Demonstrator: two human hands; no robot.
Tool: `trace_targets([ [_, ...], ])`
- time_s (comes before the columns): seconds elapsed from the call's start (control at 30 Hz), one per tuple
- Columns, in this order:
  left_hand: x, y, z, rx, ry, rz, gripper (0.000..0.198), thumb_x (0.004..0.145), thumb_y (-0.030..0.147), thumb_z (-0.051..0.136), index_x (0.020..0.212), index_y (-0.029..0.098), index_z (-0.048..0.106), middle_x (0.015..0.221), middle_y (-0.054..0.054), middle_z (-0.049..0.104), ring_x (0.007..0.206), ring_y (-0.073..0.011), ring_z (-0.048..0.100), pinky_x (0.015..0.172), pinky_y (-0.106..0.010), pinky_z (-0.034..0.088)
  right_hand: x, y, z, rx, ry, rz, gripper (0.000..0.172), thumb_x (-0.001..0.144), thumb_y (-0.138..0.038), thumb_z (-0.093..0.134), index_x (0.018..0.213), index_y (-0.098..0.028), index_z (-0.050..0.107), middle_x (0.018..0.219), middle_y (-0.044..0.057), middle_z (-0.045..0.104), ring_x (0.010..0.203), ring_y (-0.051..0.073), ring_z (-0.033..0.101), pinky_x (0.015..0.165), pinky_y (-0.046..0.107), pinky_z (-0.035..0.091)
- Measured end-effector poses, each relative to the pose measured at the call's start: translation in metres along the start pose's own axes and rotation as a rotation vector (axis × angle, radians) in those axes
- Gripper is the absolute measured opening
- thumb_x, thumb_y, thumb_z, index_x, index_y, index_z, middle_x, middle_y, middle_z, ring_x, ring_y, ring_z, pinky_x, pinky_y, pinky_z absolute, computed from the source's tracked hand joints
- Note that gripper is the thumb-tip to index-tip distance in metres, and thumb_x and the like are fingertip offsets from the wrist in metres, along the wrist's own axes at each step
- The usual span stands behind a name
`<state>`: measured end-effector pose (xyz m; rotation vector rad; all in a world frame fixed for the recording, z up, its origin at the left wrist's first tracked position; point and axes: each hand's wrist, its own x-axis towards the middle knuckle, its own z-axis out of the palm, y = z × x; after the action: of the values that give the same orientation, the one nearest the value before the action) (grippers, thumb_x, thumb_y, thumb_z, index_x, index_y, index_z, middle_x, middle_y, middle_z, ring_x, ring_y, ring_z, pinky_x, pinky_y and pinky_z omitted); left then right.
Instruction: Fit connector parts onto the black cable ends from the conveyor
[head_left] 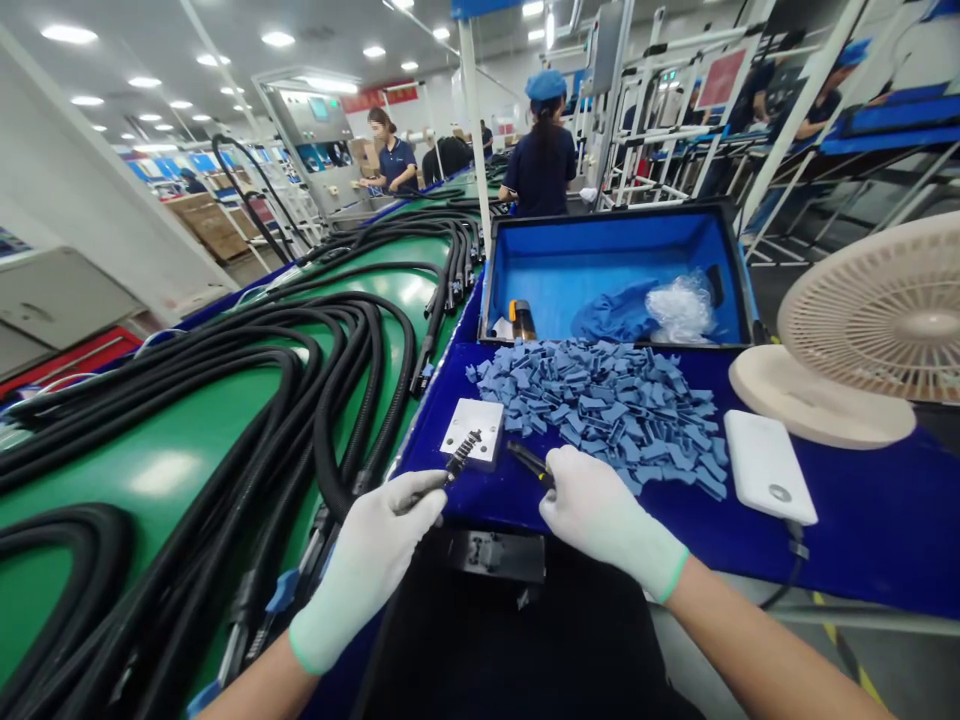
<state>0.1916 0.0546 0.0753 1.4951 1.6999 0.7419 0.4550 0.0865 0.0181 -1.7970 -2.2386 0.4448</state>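
Note:
My left hand point(394, 535), in a white glove, pinches a small dark ribbed part point(463, 455) that looks like a spring on a pin. Its tip points up in front of a white block point(480, 415) with small holes. In my gloved right hand point(589, 505) is a slim black hand tool point(530, 462) with yellow marks, like pliers; its tip points left towards the block. The fingers are closed around its handle. Just beyond that hand lies a heap of small blue plastic clips point(600, 400) on the blue work surface point(862, 500).
Black corrugated hoses point(300, 370) cover much of the green conveyor point(161, 475) on the left. Behind the clips stands a blue bin point(600, 250) with a bottle and plastic bags. A white power bank point(769, 465) and a beige fan point(892, 310) are at right. Other people work farther back.

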Motion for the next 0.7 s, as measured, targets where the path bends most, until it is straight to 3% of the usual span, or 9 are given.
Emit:
trace_targets([
  [0.07, 0.004, 0.007, -0.001, -0.097, -0.028, -0.041, 0.041, 0.09, 0.044, 0.067, 0.123, 0.021, 0.072, 0.111, -0.005, 0.077, 0.102, -0.0258, 0.072, 0.094, -0.036, 0.055, 0.0, -0.001, -0.005, 0.183, 0.009, 0.033, 0.005, 0.085, -0.017, 0.055, 0.082, -0.02, 0.053, 0.074, 0.002, 0.057, 0.063, 0.017, 0.05, 0.059, 0.029, 0.035],
  [0.13, 0.007, 0.012, -0.003, -0.177, -0.048, -0.047, 0.045, 0.089, 0.043, 0.067, 0.127, 0.017, 0.07, 0.104, -0.006, 0.078, 0.095, -0.0252, 0.073, 0.088, -0.035, 0.056, -0.003, -0.009, -0.015, 0.347, 0.014, -0.042, 0.007, 0.086, -0.014, 0.054, 0.083, -0.02, 0.056, 0.077, 0.003, 0.061, 0.067, 0.018, 0.054, 0.061, 0.03, 0.041],
  [0.23, 0.01, 0.02, -0.005, -0.2, -0.055, -0.037, 0.047, 0.089, 0.042, 0.067, 0.128, 0.015, 0.07, 0.097, -0.006, 0.079, 0.089, -0.0237, 0.072, 0.082, -0.033, 0.055, -0.008, -0.03, -0.033, 0.578, -0.041, -0.368, 0.02, 0.084, -0.011, 0.06, 0.099, -0.021, 0.067, 0.102, 0.008, 0.07, 0.092, 0.024, 0.065, 0.086, 0.036, 0.052],
  [0.33, 0.012, 0.025, -0.006, -0.173, -0.06, -0.032, 0.048, 0.089, 0.043, 0.068, 0.128, 0.015, 0.071, 0.092, -0.006, 0.078, 0.086, -0.0232, 0.071, 0.079, -0.032, 0.054, -0.007, -0.051, -0.049, 0.729, -0.106, -0.59, 0.032, 0.09, -0.016, 0.063, 0.119, -0.027, 0.07, 0.121, 0.007, 0.07, 0.114, 0.026, 0.064, 0.106, 0.041, 0.049],
  [0.53, 0.015, 0.019, -0.004, -0.163, -0.07, -0.008, 0.041, 0.09, 0.044, 0.068, 0.123, 0.021, 0.074, 0.114, -0.005, 0.077, 0.101, -0.0258, 0.071, 0.087, -0.033, 0.055, -0.002, -0.058, -0.053, 0.763, -0.102, -0.613, 0.033, 0.094, -0.023, 0.064, 0.126, -0.03, 0.069, 0.131, 0.006, 0.068, 0.121, 0.026, 0.063, 0.109, 0.039, 0.048],
  [0.7, 0.01, 0.017, 0.0, -0.025, -0.029, 0.118, 0.031, 0.092, 0.043, 0.065, 0.113, 0.024, 0.077, 0.112, -0.002, 0.077, 0.106, -0.0268, 0.07, 0.089, -0.032, 0.054, -0.004, -0.047, -0.037, 0.711, -0.072, -0.6, 0.032, 0.092, -0.024, 0.066, 0.123, -0.028, 0.069, 0.127, 0.007, 0.068, 0.118, 0.027, 0.063, 0.108, 0.042, 0.048],
])
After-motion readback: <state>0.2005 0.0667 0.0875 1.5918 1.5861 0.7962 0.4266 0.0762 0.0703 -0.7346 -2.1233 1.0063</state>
